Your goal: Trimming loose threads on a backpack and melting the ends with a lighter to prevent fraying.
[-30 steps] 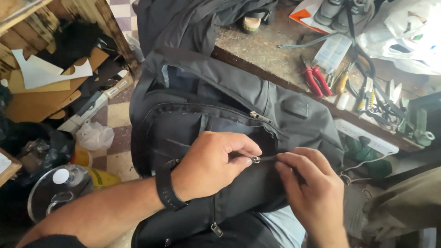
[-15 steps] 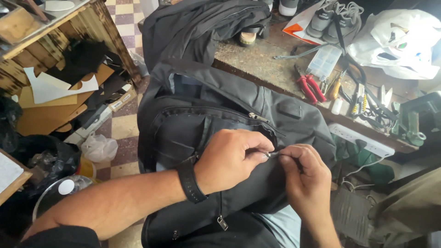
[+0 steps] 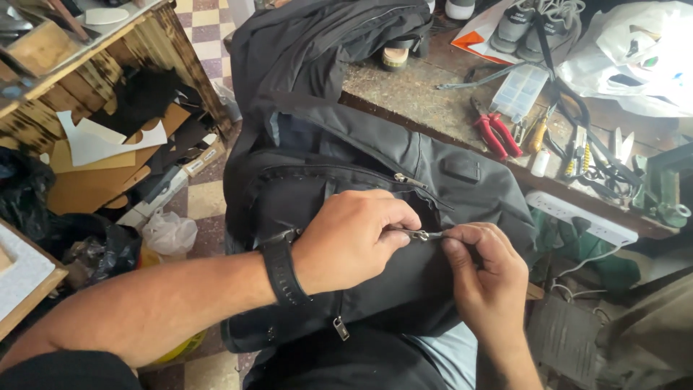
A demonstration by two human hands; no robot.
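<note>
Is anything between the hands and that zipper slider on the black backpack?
Nothing visible. The left hand and right hand both pinch at the metal zipper slider on the backpack, fingertips meeting there.

Soft, even daylight, sharp focus (white plastic bag slightly overexposed), faint shadows.

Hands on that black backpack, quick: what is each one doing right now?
Left hand: closed, pinching the metal zipper slider on the black backpack.
Right hand: closed, fingertips gripping the zipper beside the slider.
</note>
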